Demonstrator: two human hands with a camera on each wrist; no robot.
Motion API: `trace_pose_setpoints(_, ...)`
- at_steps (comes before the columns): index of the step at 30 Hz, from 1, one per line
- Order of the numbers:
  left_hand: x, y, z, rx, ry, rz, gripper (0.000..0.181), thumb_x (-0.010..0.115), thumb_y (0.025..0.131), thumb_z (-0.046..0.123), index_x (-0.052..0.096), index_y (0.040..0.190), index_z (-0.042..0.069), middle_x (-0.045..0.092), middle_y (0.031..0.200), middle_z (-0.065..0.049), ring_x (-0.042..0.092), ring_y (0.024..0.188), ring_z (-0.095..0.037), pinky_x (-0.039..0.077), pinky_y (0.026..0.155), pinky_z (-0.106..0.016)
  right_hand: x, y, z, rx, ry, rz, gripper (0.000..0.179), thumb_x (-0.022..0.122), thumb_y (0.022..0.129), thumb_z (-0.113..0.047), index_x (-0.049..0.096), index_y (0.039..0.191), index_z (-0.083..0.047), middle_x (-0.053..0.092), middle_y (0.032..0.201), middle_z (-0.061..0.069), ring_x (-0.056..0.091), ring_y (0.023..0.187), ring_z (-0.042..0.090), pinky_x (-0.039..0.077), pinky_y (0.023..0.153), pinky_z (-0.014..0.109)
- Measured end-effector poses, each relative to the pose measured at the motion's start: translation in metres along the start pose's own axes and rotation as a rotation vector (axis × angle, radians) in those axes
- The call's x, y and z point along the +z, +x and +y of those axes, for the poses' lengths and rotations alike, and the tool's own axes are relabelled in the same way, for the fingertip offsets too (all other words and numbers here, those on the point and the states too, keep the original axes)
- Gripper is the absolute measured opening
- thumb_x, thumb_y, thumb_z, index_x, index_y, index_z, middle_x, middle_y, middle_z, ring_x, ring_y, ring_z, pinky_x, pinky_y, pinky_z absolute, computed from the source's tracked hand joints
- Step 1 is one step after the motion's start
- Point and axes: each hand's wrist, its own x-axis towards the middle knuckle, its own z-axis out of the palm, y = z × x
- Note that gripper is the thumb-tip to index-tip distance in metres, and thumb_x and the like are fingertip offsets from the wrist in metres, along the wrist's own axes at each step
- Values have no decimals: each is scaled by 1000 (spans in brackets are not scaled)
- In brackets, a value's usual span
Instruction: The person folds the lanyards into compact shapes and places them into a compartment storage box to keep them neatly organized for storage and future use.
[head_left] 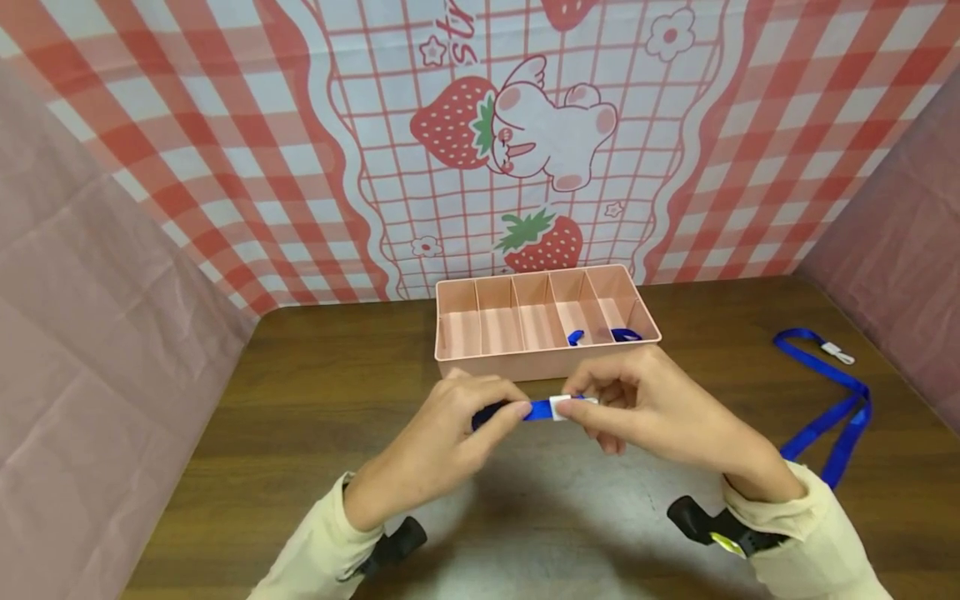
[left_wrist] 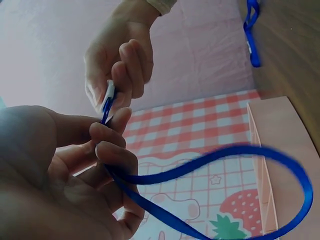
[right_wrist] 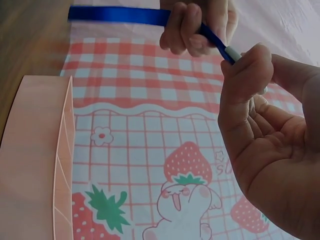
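Observation:
Between my two hands a blue lanyard point(head_left: 539, 410) is stretched, just in front of the pink box. My left hand point(head_left: 462, 421) pinches its strap between thumb and fingers; the rest of the strap hangs from that hand as a loop, seen in the left wrist view point(left_wrist: 287, 159). At the other end, my right hand point(head_left: 651, 408) pinches the lanyard's white clip piece point(head_left: 559, 407) between thumb and forefinger. In the right wrist view, the white piece point(right_wrist: 232, 54) shows at the right fingertips, partly hidden by them.
A pink divided box point(head_left: 491, 364) stands at the back of the wooden table point(head_left: 300, 433). Blue strap pieces point(head_left: 626, 335) lie in its two rightmost compartments. Another blue lanyard point(head_left: 832, 377) with a white clip lies on the right. A strawberry-print cloth point(head_left: 360, 167) hangs behind.

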Motion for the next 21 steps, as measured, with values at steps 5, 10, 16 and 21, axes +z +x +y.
trace_pose_setpoints(5, -5, -2, 0, -4, 9, -1, 14, 60, 100, 17, 71, 91, 16, 51, 72, 16, 46, 70, -4, 39, 72, -29, -5, -1, -1, 37, -1, -14, 11, 67, 96, -10, 68, 89, -18, 59, 61, -5, 56, 46, 10, 48, 40, 30)
trace_pose_setpoints(10, -10, -2, -1, -4, 4, -10, 14, 61, 100, 17, 71, 91, 16, 49, 69, 16, 43, 66, -4, 39, 68, -28, -12, -5, -2, 48, -16, -25, 11, 67, 95, -10, 68, 88, -18, 59, 61, -6, 56, 46, 10, 47, 40, 30)
trace_pose_setpoints(16, -17, -2, -3, -4, -35, -43, 16, 60, 101, 17, 69, 88, 14, 48, 65, 14, 39, 59, -2, 36, 59, -24, -18, -7, -1, 48, -38, -37, 12, 68, 95, -9, 68, 87, -18, 60, 62, -6, 56, 46, 10, 48, 41, 30)
trace_pose_setpoints(21, -20, -1, -5, 6, -59, -47, 16, 61, 100, 13, 70, 86, 13, 51, 66, 13, 39, 58, -2, 36, 54, -21, -26, -8, 2, 70, -31, -52, 11, 68, 95, -9, 69, 88, -17, 60, 61, -4, 57, 46, 11, 48, 40, 31)
